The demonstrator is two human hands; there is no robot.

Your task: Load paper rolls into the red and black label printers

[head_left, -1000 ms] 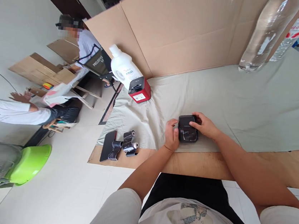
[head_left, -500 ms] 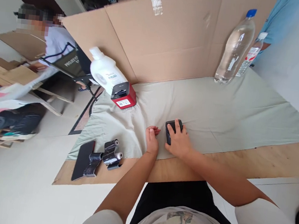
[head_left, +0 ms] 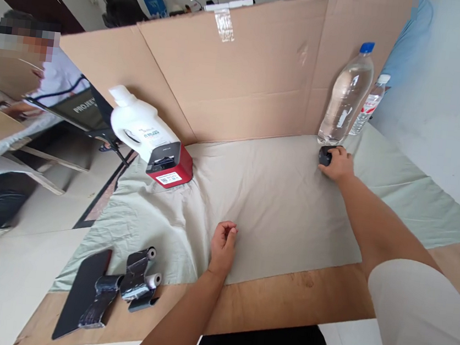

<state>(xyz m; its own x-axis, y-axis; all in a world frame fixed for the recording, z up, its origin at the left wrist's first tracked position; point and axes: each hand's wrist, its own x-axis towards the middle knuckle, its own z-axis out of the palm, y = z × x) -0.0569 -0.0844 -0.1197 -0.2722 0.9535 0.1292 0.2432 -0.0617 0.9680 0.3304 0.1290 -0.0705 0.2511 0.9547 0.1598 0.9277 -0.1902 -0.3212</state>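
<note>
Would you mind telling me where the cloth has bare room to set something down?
The widest bare patch lies mid-cloth, between the left hand, the red box and the right hand. It is crowded around the water bottles and the paper rolls.

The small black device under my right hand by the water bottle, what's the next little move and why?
Probably let go and draw the right hand back: the black device already sits on the cloth at the foot of the big water bottle, with the fingers curled over it.

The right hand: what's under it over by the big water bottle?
A small black device sits under the right hand on the grey cloth, beside the big water bottle. Only its left edge shows; the fingers cover the rest.
</note>
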